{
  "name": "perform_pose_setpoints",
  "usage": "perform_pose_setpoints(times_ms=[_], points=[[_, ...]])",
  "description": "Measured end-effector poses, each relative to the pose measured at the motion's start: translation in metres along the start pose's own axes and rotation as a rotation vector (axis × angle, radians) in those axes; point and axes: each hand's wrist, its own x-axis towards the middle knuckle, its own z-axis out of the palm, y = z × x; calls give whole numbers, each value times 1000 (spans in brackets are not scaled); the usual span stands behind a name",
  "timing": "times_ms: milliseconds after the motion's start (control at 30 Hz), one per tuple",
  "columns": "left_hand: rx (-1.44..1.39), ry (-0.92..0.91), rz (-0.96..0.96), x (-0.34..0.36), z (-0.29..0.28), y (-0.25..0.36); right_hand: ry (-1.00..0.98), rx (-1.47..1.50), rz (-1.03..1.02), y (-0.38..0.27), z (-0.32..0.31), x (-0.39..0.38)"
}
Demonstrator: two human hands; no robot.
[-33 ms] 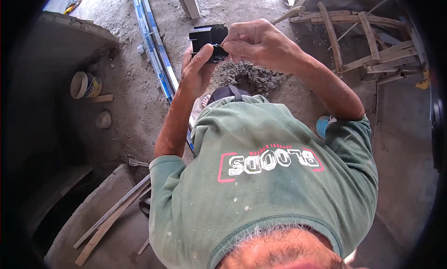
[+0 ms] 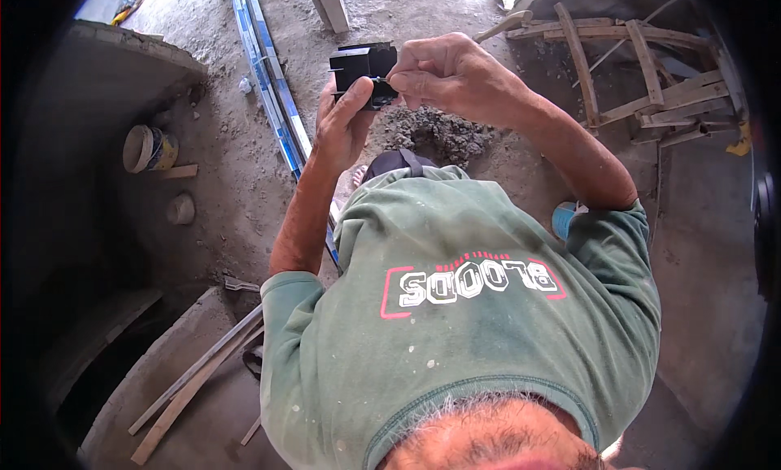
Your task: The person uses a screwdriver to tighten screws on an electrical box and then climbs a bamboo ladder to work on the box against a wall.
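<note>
At the top centre my left hand [image 2: 343,122] is closed around a small black box-like piece [image 2: 351,63] with thin prongs sticking out at its left side. The thumb presses on the near side of it. My right hand [image 2: 455,73] reaches in from the right, with thumb and fingertips pinched together at the right side of the box. A small, thin, pale piece [image 2: 380,79] shows between my left thumb and the right fingertips; its kind is too small to make out. The right fingers hide part of the box.
Long blue-and-white strips [image 2: 272,79] lie across the dusty floor at left. A pile of grey mortar [image 2: 443,136] is below my hands. A wooden frame [image 2: 643,63] stands at right. Buckets [image 2: 167,150] and loose boards [image 2: 195,380] are at left, a blue container [image 2: 563,220] at right.
</note>
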Motion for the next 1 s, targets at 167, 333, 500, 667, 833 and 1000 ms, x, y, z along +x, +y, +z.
perform_pose_setpoints(times_ms=[167,333,500,667,833,1000], points=[[293,125,0,-2,4,6,-11,45,46,-3,-3,-3],[471,141,43,-2,-1,6,192,-568,-420,18,10,-4],[524,132,49,-2,-6,3,303,-1137,-880,22,10,-2],[418,135,23,1,-3,2,357,-1106,-856,22,12,0],[513,146,60,2,-4,-1,220,-762,-389,17,16,-1],[710,117,64,1,-2,3,102,-539,-197,12,4,-6]])
